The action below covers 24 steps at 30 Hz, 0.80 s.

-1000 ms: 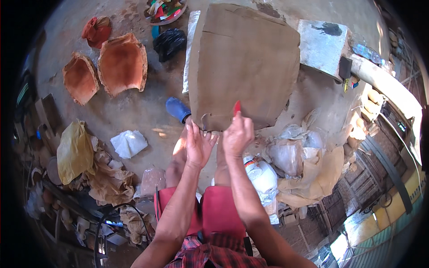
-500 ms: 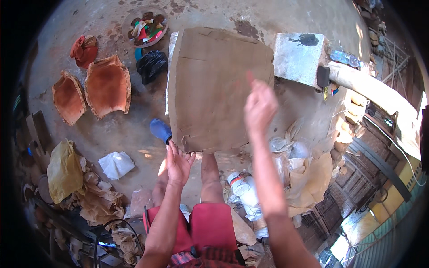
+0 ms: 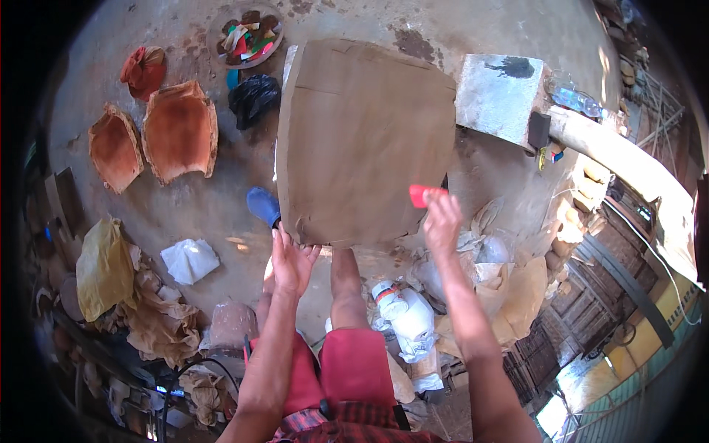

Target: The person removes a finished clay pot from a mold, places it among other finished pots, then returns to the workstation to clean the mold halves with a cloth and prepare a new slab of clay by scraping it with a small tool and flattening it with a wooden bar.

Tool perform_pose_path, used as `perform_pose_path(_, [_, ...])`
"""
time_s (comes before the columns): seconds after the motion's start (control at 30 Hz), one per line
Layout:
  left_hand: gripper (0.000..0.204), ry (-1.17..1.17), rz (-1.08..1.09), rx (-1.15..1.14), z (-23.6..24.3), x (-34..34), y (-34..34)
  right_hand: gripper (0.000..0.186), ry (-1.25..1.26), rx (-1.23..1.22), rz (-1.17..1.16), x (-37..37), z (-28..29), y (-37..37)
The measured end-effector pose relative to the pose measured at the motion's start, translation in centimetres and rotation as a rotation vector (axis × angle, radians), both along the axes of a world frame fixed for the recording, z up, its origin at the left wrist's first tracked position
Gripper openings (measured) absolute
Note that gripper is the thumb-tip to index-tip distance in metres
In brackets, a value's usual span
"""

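A large flat grey-brown clay slab (image 3: 365,133) lies in front of me, with slightly cracked, uneven edges and a pale strip showing under its left side. My left hand (image 3: 292,262) is palm up at the slab's near-left corner, fingers apart, fingertips by the edge; whether it bears any weight I cannot tell. My right hand (image 3: 443,221) grips a small flat red tool (image 3: 425,195) at the slab's right edge, low down. A blue shoe (image 3: 262,205) shows left of the slab.
Two orange-stained moulds (image 3: 179,131) lie left, near a red bundle (image 3: 142,73), a black bag (image 3: 255,100) and a bowl of scraps (image 3: 247,40). A pale block (image 3: 496,100) stands right. Crumpled paper, plastic and a yellow bag (image 3: 103,269) lie round my legs, with a white sack (image 3: 413,325) beside them.
My right hand has moved from the slab's near edge out to its right side, the red tool now turned sideways. The view has shifted slightly; my left hand stays at the near corner.
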<state>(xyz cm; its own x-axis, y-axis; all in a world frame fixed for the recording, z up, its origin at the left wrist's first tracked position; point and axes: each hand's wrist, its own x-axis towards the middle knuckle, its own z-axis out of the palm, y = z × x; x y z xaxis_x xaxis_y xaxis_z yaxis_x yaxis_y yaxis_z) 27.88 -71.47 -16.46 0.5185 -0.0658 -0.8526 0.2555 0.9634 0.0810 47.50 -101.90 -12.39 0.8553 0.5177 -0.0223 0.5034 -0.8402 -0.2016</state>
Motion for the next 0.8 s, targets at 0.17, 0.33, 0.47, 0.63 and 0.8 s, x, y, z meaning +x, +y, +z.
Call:
perform_pose_path(0.17, [0.099, 0.066, 0.005, 0.039, 0.4, 0.1, 0.3, 0.034, 0.122, -0.025, -0.113, -10.5, 1.3, 0.4])
perform_pose_path(0.33, [0.093, 0.053, -0.006, 0.042, -0.3, -0.8, 1.0, 0.028, 0.131, 0.15, -0.225, -6.8, 2.1, 3.4])
perform_pose_path(0.47, [0.09, 0.059, 0.056, -0.001, 0.1, -0.6, 0.7, 0.012, -0.179, 0.05, -0.35, 10.7, 1.4, 7.6])
perform_pose_path(0.63, [0.084, 0.069, 0.114, -0.012, 0.1, -0.7, 0.4, 0.017, -0.09, -0.247, -0.649, 20.2, -2.4, 16.3])
perform_pose_path(0.8, [0.082, 0.052, 0.144, -0.031, -0.6, -1.9, 0.2, 0.021, -0.08, -0.026, -0.328, 17.0, -3.6, 29.3])
